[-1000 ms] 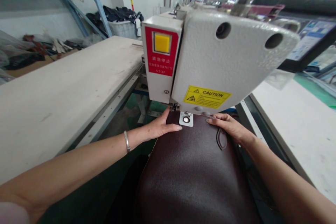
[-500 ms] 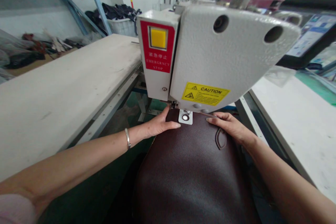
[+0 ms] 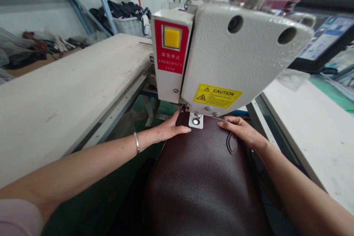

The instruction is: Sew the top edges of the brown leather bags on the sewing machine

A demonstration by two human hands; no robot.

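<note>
A dark brown leather piece point(image 3: 199, 169) runs from the bottom of the view up to the head of a sewing machine point(image 3: 232, 55). A small metal plate with a round opening point(image 3: 195, 121) lies on its far end, beneath the machine head. At the left edge is my left hand point(image 3: 171, 127), thumb flat on top near the plate, other fingers partly hidden. My right hand point(image 3: 239, 129) grips the far right edge between thumb and curled fingers. Close to it, a stitched leaf-shaped loop point(image 3: 231, 143) shows on the leather.
A box with a yellow emergency-stop button point(image 3: 171, 38) adjoins the machine head. White tabletops flank the machine on the left point(image 3: 69, 92) and right point(image 3: 312, 125). Farther back stand a screen point(image 3: 323, 40), a bin of dark cloth point(image 3: 128, 25) and a blue rack point(image 3: 103, 3).
The view has shifted slightly, so the machine's stop box appears a little farther right. Both hands keep the same hold on the leather, which stays under the machine head.
</note>
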